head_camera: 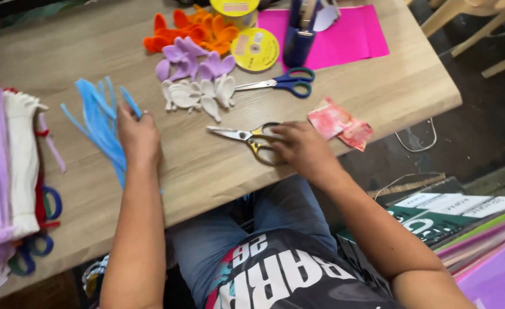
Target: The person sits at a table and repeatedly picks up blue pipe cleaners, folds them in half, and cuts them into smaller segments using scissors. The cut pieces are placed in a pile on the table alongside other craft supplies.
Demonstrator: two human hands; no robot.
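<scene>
My left hand point(138, 137) rests on a bundle of blue pipe cleaners point(101, 123) on the wooden table point(207, 166), its fingers pinching one blue stem. My right hand point(301, 149) lies on the gold handles of a pair of scissors point(244, 136) whose silver blades point left and lie flat on the table. Above them sit white point(198, 94), purple point(192, 60) and orange point(189, 31) petal shapes made of pipe cleaner.
Blue-handled scissors point(281, 83), a yellow tape roll point(255, 48), a pink sheet point(344, 34) and a blue holder point(298, 34) lie at the back. A crumpled red wrapper point(338, 123) lies by the table edge. Purple and white bundles point(6, 166) fill the left. Coloured sheets point(487, 252) stack at lower right.
</scene>
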